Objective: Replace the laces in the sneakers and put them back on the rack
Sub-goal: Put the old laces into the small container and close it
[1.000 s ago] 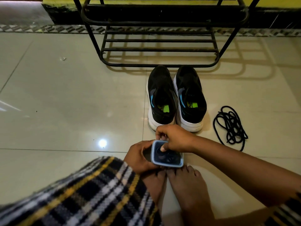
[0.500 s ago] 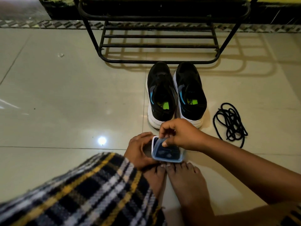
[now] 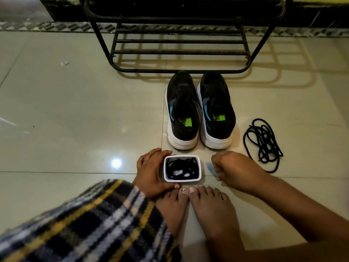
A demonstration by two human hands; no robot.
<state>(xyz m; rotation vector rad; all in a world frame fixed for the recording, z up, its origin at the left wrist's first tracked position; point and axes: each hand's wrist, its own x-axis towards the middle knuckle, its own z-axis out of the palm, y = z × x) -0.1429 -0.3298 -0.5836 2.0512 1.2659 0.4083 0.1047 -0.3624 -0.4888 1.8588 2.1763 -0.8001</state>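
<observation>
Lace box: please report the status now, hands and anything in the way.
Left hand holds the open box, black laces inside. Right hand pinches the lid. Sneakers unlaced. Nothing in the way.

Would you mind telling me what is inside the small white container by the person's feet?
The white container holds coiled black laces, with a pale patch showing beneath them. The laces hide the rest of the bottom.

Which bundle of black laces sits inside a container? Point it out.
The laces in the white box the left hand holds; the other laces lie loose on the floor.
</observation>
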